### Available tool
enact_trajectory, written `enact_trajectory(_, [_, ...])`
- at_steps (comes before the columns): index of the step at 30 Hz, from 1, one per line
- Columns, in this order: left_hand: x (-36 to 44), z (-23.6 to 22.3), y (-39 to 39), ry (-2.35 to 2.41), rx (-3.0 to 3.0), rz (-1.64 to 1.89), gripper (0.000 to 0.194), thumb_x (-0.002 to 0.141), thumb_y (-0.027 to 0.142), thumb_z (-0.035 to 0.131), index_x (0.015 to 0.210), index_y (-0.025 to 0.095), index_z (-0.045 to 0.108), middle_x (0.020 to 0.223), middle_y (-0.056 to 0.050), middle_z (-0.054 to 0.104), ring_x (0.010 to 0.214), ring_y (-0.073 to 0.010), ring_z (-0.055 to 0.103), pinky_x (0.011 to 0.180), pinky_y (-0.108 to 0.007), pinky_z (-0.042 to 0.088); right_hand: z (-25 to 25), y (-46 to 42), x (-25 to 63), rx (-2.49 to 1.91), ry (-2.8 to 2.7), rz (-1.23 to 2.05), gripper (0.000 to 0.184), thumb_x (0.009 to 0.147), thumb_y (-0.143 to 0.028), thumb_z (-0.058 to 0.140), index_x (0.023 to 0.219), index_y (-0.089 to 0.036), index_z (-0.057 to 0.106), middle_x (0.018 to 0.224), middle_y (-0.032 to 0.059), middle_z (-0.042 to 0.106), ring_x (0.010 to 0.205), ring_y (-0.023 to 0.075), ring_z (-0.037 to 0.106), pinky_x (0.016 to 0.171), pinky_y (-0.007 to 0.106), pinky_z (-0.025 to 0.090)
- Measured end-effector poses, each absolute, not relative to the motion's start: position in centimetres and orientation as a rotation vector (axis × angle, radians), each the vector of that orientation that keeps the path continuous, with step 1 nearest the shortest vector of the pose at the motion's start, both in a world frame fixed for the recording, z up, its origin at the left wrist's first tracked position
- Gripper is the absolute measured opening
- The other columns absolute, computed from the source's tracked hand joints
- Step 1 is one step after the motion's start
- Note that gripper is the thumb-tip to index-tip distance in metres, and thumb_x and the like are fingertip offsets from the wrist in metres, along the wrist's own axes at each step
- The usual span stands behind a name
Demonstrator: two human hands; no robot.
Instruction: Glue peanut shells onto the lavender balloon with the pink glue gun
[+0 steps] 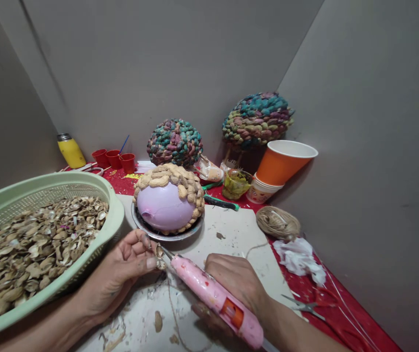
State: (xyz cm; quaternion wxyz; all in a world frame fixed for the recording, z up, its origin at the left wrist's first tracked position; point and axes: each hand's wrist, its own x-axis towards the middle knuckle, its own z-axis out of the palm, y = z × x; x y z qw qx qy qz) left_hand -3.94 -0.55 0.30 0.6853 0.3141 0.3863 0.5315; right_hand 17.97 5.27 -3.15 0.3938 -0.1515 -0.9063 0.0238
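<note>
Between the thumb and fingers of my left hand (126,266) is a peanut shell (160,252). My right hand (236,281) is wrapped round a pink hot glue gun (198,281), whose metal nozzle meets the shell. Just beyond them a lilac balloon (163,208) lies in a metal bowl (174,238). Tan peanut shells (165,175) cover its top and right side, while the front left stays bare purple. At my left a green plastic basket (116,215) holds a heap of loose peanut shells (36,254).
Two painted shell-covered balls (174,143) (256,120) stand at the back. Near them are red cups (126,163), a yellow bottle (72,152), an orange paper cup (282,164) and a glass of yellowish pieces (235,185). Twine (278,222), crumpled white plastic (300,259) and scissors (310,308) lie right.
</note>
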Motion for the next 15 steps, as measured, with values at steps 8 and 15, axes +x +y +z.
enact_trajectory(8, [-4.09,0.1,-0.68,0.903,0.759,1.203,0.023,0.074,0.016,0.076,0.09,0.02,0.059,0.087,0.0,0.061,0.081,-0.0127,0.056,0.078,-0.026,0.046,-3.07,5.23,17.98,-0.367,-2.317,0.086,0.041,0.094,-0.046,0.041,0.061,-0.022,0.04,0.052,-0.0025,0.039,0.046,0.0129,0.035,0.045,0.029,0.022])
enact_trajectory(15, [-4.18,0.06,-0.63,0.905,0.763,1.224,0.025,0.073,0.016,0.076,0.088,0.02,0.056,0.084,0.002,0.058,0.078,-0.0115,0.053,0.076,-0.025,0.044,-3.25,5.16,18.08,-0.367,-2.322,0.101,0.042,0.096,-0.046,0.038,0.061,-0.022,0.038,0.052,-0.0031,0.04,0.046,0.0126,0.034,0.046,0.03,0.021])
